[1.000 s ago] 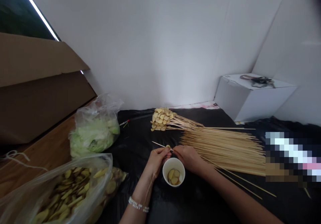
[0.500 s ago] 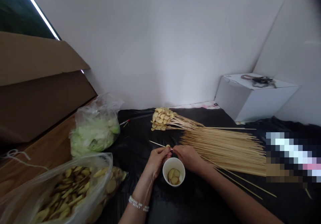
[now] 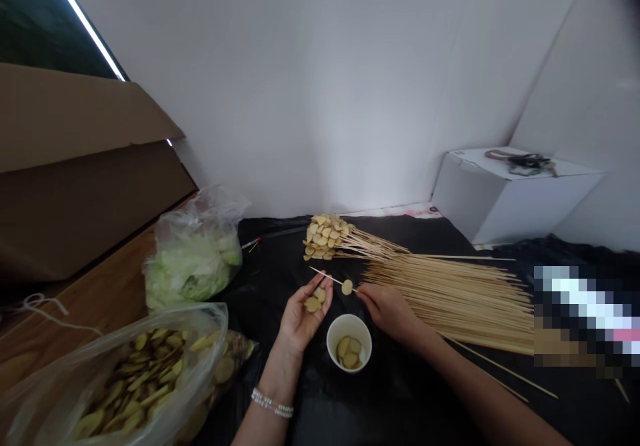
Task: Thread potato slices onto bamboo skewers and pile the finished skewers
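Bamboo skewer (image 3: 327,279) held level over the black plastic sheet (image 3: 280,249), one potato slice (image 3: 347,287) threaded on it, sitting toward the middle of its length. The pointed end faces up-left, and the skewer's other end runs into the right hand (image 3: 390,311), which is narrow, pinched on the skewer between thumb and fingers.

Left hand (image 3: 305,319) open, palm up, lightly cupped, just beside the skewer tip but not touching it. Two or three potato slices (image 3: 313,299) lie in the palm. Beaded bracelet (image 3: 273,403) on that wrist.

Paper cup (image 3: 349,343) stands upright on the sheet between and just below the hands, with potato slices (image 3: 349,353) inside.

Beyond the hands, a stack of filled skewers (image 3: 323,238) lies with slices bunched at the left end. A large pile of bare bamboo skewers (image 3: 445,303) lies beside it, to the right.

Left of the sheet: clear plastic bag of potato slices (image 3: 135,379), bag of shredded lettuce (image 3: 190,266). Red-tipped pen (image 3: 251,243) near the lettuce. Cardboard box (image 3: 75,173) far left. White box (image 3: 515,199) far right, tangled cords (image 3: 520,161) on top.
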### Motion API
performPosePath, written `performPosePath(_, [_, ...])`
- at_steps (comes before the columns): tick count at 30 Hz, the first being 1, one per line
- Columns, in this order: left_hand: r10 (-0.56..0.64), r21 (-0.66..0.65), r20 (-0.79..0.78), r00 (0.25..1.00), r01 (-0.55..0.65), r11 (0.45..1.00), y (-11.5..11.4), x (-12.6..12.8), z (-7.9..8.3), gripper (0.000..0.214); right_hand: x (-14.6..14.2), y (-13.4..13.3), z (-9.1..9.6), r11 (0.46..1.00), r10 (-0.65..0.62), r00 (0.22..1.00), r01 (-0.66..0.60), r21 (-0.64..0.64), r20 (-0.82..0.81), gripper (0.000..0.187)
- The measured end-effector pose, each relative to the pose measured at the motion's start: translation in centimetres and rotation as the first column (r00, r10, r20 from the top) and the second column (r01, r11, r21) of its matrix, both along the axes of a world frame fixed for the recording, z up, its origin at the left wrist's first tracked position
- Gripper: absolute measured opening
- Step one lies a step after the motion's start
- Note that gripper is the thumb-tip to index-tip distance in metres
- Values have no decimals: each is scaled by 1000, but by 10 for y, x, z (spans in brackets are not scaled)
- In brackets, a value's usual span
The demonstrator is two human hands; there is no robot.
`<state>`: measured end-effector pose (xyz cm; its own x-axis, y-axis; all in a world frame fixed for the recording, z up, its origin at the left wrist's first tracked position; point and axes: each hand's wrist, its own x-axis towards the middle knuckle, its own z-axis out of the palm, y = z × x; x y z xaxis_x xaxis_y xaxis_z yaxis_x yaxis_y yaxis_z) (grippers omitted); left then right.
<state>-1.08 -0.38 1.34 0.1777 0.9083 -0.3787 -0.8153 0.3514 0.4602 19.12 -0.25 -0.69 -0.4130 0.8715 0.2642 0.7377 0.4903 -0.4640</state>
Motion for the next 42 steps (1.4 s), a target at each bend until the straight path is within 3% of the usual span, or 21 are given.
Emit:
performPosePath(4, [-9,90,25,1000,6,996,-2,0,-1,66,0,0,0,1000,8,1000,-8,-2,-25,30])
performPosePath(7, [13,118,-37,999,-9,993,-3,2,-1,73,1,-1,0,1000,15,999,-16,-8,-34,30])
performPosePath(14, [10,109,-96,995,0,994,-2,3,0,58,1,0,-1,1000,9,1000,-9,-2,-22,30])
performPosePath(26, [134,9,-167,977,-134,991,7,-1,-12,26,4,0,1,999,23,997,-20,38,-78,28])
performPosePath(34, [137,49,-226,965,-129,990,7,-1,-13,30,4,0,1,999,15,998,-12,44,-67,30])
performPosePath(42, [199,23,-300,933,-202,979,5,1,-10,24,4,0,-1,999,28,996,-24,46,-82,28])
